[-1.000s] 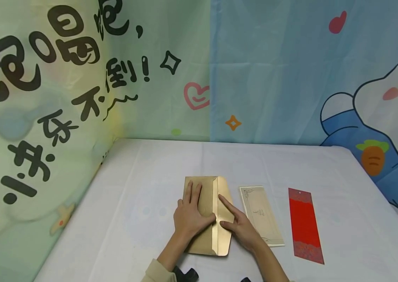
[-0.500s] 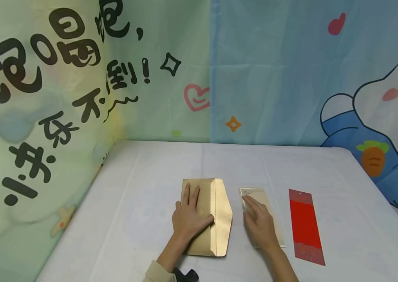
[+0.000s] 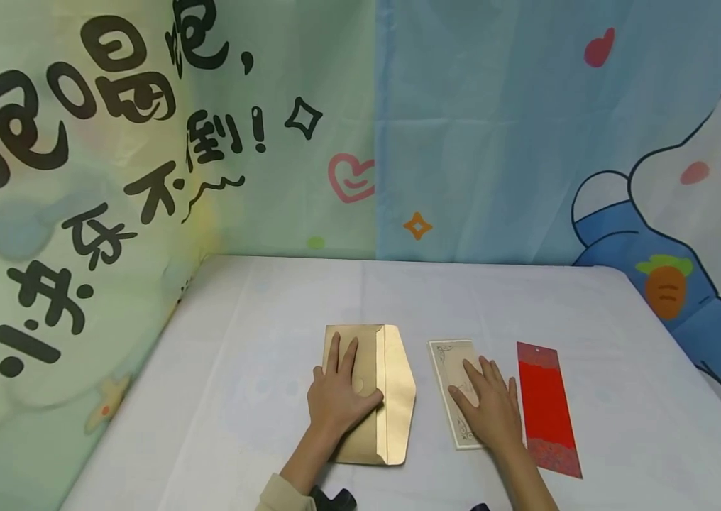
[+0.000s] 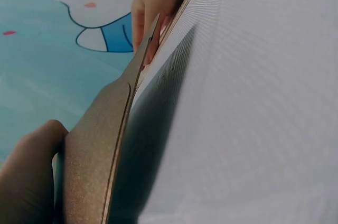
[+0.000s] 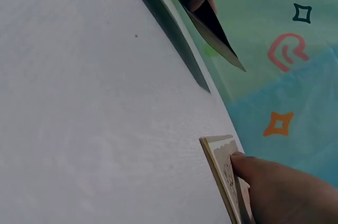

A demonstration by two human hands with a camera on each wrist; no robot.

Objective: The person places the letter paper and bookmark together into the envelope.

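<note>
A gold envelope (image 3: 397, 397) lies on the white table, its flap opened out to the right. My left hand (image 3: 338, 401) rests on its body, fingers straight and thumb reaching toward the flap's fold. In the left wrist view the envelope (image 4: 95, 150) stands a little off the cloth along its near edge, over a dark shadow. To the right lies a thick cream card (image 3: 448, 369) with a printed border. My right hand (image 3: 493, 411) lies over the card's right side, fingers spread. In the right wrist view the thumb touches the face of the card (image 5: 224, 163).
Just right of my right hand lies a red strip (image 3: 548, 411) with patterned ends and a small hole at the top. A black object (image 3: 335, 499) sits by my left wrist. Printed curtains (image 3: 463, 142) rise behind the white tabletop (image 3: 258, 312).
My right hand has left the envelope's flap and moved right onto the cream card, its fingers now spread over the card's right side. My left hand stays on the envelope.
</note>
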